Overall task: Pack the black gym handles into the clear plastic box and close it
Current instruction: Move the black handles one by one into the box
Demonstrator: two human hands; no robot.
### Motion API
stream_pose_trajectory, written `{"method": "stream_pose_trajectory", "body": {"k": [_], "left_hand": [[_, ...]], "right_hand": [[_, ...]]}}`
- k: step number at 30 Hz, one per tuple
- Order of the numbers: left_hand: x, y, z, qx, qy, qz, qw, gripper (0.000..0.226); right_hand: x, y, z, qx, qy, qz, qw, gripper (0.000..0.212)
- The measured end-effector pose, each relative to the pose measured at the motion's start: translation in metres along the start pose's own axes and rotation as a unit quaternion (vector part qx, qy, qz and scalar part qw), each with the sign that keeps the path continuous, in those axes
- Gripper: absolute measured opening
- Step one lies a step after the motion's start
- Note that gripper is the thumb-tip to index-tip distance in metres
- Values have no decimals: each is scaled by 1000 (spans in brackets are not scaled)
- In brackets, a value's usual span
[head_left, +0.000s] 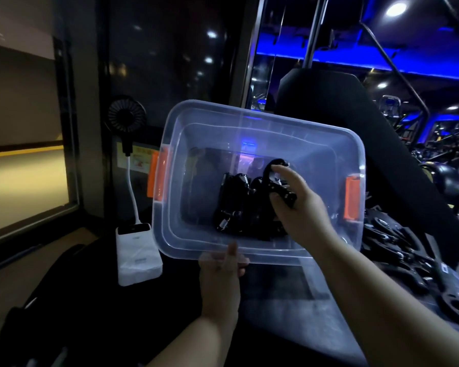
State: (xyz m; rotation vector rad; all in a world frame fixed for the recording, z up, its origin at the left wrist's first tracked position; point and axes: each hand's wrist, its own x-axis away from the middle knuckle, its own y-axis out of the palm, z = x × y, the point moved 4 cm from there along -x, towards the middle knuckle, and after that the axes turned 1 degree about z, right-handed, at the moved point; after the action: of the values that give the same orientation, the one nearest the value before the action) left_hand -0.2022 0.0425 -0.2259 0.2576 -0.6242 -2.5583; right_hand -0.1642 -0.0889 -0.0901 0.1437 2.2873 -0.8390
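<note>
The clear plastic box (263,128) with orange side latches is held up and tilted toward me, without a lid on it. My left hand (221,268) grips its near rim, thumb on top. Inside the box my right hand (300,205) holds a black gym handle (272,173) by its curved end. Several more black handles (239,207) lie on the box floor, one showing a metal spring. A pile of further black handles (408,255) lies outside the box at the right.
A white power bank (138,250) with a cable running up to a small black fan (126,113) sits to the left of the box. A black padded seat back (355,123) rises behind the box. Dark glass panels stand behind.
</note>
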Motion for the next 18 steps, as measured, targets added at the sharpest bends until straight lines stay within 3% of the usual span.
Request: {"method": "stream_pose_trajectory", "body": {"k": [5,14,18], "left_hand": [[-2,2,-1,47,-13,-27,998,26],[-5,-6,-12,63,-22,-61,996,68],[-8,-8,-16,58,-19,-60,996,49]], "right_hand": [[-27,59,-6,59,9,-71,996,44],[-59,131,-2,199,4,-174,964,41],[-69,138,-1,295,-34,-149,943,37]]}}
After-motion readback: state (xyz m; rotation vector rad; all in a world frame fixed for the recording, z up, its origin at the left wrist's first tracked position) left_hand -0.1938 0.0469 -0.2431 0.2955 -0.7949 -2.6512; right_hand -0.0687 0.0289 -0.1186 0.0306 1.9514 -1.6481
